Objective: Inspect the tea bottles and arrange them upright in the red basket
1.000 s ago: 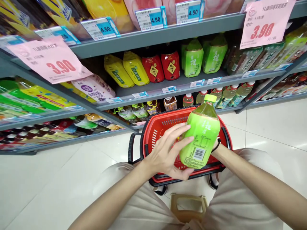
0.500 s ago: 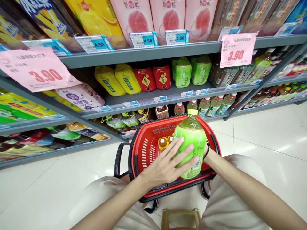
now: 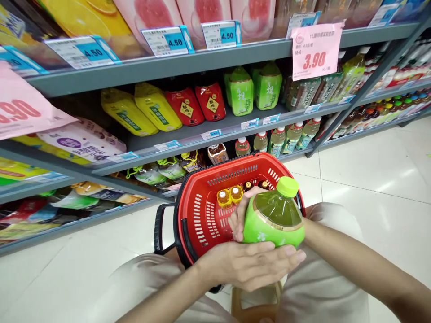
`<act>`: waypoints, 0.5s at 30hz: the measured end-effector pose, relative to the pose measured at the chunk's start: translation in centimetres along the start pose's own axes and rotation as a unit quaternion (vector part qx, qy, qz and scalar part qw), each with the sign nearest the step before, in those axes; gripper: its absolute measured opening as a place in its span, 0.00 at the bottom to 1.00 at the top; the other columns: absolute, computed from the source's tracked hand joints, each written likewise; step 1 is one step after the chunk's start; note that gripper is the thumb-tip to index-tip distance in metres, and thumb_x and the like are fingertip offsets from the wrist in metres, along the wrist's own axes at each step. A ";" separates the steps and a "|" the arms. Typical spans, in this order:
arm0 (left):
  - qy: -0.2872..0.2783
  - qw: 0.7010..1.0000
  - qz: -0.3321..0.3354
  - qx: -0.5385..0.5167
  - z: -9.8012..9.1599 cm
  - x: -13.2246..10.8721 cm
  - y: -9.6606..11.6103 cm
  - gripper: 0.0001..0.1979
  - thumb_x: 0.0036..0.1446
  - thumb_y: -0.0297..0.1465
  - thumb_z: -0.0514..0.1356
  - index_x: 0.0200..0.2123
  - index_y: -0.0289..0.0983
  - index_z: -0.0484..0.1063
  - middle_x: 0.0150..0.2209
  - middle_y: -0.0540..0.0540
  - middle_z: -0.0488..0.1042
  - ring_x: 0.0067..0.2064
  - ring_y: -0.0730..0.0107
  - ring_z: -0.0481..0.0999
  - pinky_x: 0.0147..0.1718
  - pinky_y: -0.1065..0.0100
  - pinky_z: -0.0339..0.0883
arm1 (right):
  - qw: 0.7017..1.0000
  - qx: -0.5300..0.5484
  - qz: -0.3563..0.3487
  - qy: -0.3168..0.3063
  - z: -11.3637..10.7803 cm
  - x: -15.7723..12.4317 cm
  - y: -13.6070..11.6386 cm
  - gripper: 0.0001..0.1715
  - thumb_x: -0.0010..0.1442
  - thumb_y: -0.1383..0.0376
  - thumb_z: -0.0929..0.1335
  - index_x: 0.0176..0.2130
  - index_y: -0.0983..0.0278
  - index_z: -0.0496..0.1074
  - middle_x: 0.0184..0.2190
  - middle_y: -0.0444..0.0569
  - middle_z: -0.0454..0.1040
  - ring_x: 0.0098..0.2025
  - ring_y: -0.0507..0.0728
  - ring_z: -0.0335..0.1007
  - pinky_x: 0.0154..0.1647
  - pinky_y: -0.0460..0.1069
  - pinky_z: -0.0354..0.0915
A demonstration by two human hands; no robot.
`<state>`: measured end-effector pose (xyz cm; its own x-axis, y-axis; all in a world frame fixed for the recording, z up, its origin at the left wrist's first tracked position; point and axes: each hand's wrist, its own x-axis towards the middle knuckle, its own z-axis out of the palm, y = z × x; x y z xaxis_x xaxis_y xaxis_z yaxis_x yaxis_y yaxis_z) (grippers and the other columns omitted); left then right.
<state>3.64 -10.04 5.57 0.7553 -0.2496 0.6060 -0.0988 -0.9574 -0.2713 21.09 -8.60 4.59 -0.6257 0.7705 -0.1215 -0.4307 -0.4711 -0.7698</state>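
I hold a large green tea bottle (image 3: 273, 216) with a yellow-green cap in both hands, over the near right part of a red shopping basket (image 3: 197, 211). My left hand (image 3: 251, 264) lies across the bottle's near side with its fingers together and pressed against it. My right hand (image 3: 239, 216) wraps round the far side, so only its fingertips show left of the bottle. The bottle tilts with its cap away from me. Several small yellow-capped bottles (image 3: 230, 195) stand inside the basket.
Grey shelves (image 3: 188, 67) full of drinks run along the left and back, with price tags and pink 3.90 signs (image 3: 314, 50). The same green bottles (image 3: 256, 89) stand on the middle shelf. A brownish jug handle (image 3: 256, 307) shows between my knees. White tiled floor lies to the right.
The bottle has come down and towards me and tipped its cap away. My left hand slid from its side to its near face. The view shifted right.
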 end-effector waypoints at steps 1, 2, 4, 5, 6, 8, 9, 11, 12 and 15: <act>0.001 1.000 0.003 0.006 0.0 0.1 0.1 0.18 0.69 0.41 0.64 0.59 0.49 0.81 0.71 0.57 0.70 0.76 0.72 0.61 0.72 0.74 0.58 | 1.000 0.008 0.006 -0.010 0.4 -0.3 -0.2 0.34 0.56 0.34 0.65 0.26 0.57 0.80 0.24 0.56 0.78 0.32 0.67 0.75 0.41 0.62 0.74; 0.001 1.000 0.003 0.013 0.0 0.2 0.2 0.18 0.69 0.41 0.64 0.59 0.50 0.81 0.71 0.58 0.71 0.76 0.72 0.61 0.73 0.74 0.57 | 1.000 0.014 0.007 -0.013 0.8 -0.4 -0.4 0.34 0.58 0.36 0.64 0.25 0.58 0.81 0.25 0.55 0.79 0.32 0.66 0.74 0.41 0.61 0.73; 0.003 1.000 0.003 0.020 0.1 0.2 0.3 0.18 0.69 0.41 0.64 0.59 0.51 0.81 0.70 0.58 0.72 0.77 0.71 0.60 0.76 0.71 0.53 | 1.000 0.022 0.010 -0.015 1.2 -0.6 -0.6 0.35 0.60 0.38 0.63 0.26 0.60 0.83 0.25 0.55 0.79 0.33 0.65 0.74 0.42 0.59 0.71; 0.005 1.000 0.003 0.019 0.1 0.2 0.3 0.18 0.68 0.41 0.64 0.59 0.50 0.82 0.70 0.57 0.72 0.77 0.69 0.60 0.77 0.69 0.51 | 1.000 0.021 0.012 -0.016 1.3 -0.6 -0.8 0.35 0.60 0.38 0.64 0.26 0.60 0.83 0.25 0.55 0.79 0.33 0.64 0.74 0.42 0.59 0.71; 0.006 1.000 0.000 0.017 0.1 0.2 0.3 0.18 0.68 0.42 0.65 0.59 0.50 0.82 0.70 0.57 0.72 0.77 0.68 0.59 0.78 0.68 0.49 | 1.000 0.017 0.017 -0.014 1.4 -0.6 -0.9 0.34 0.59 0.38 0.64 0.26 0.60 0.83 0.25 0.55 0.79 0.32 0.65 0.74 0.43 0.59 0.72; 0.006 1.000 -0.007 0.013 0.2 0.1 0.3 0.18 0.68 0.42 0.65 0.59 0.50 0.82 0.70 0.56 0.72 0.78 0.67 0.58 0.78 0.67 0.49 | 1.000 0.013 0.022 -0.003 1.4 -0.6 -1.1 0.33 0.58 0.36 0.65 0.25 0.57 0.81 0.24 0.55 0.79 0.31 0.65 0.73 0.42 0.61 0.73; 0.003 1.000 -0.009 0.014 0.2 0.1 0.4 0.18 0.68 0.42 0.65 0.59 0.50 0.82 0.70 0.57 0.72 0.78 0.68 0.59 0.77 0.69 0.51 | 1.000 0.011 0.025 -0.001 1.4 -0.6 -1.2 0.32 0.57 0.36 0.65 0.24 0.56 0.80 0.24 0.54 0.79 0.31 0.66 0.73 0.41 0.62 0.74; -0.003 1.000 -0.008 0.017 0.2 0.2 0.5 0.18 0.68 0.42 0.64 0.59 0.51 0.82 0.70 0.58 0.72 0.77 0.70 0.60 0.75 0.72 0.54 | 0.999 0.009 0.030 -0.009 1.4 -0.5 -1.3 0.30 0.56 0.36 0.66 0.23 0.55 0.79 0.24 0.54 0.79 0.31 0.67 0.73 0.42 0.63 0.75; -0.003 1.000 -0.005 0.017 0.2 0.3 0.5 0.17 0.69 0.42 0.64 0.59 0.51 0.82 0.70 0.58 0.72 0.77 0.71 0.60 0.74 0.73 0.55 | 0.999 0.009 0.033 -0.021 1.3 -0.5 -1.3 0.30 0.56 0.36 0.66 0.23 0.55 0.79 0.24 0.54 0.78 0.31 0.67 0.74 0.43 0.63 0.75; -0.005 1.000 -0.010 0.011 0.0 0.3 0.6 0.17 0.69 0.41 0.64 0.59 0.50 0.82 0.70 0.58 0.72 0.78 0.70 0.58 0.76 0.71 0.52 | 0.999 0.004 0.027 -0.031 0.8 -0.2 -0.8 0.31 0.57 0.36 0.66 0.25 0.56 0.80 0.24 0.56 0.79 0.31 0.68 0.75 0.44 0.65 0.75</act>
<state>3.86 -10.71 5.58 0.7635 -0.2285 0.6040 -0.0692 -0.9589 -0.2752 21.02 -8.71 5.73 -0.6871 0.7158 -0.1246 -0.3993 -0.5153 -0.7583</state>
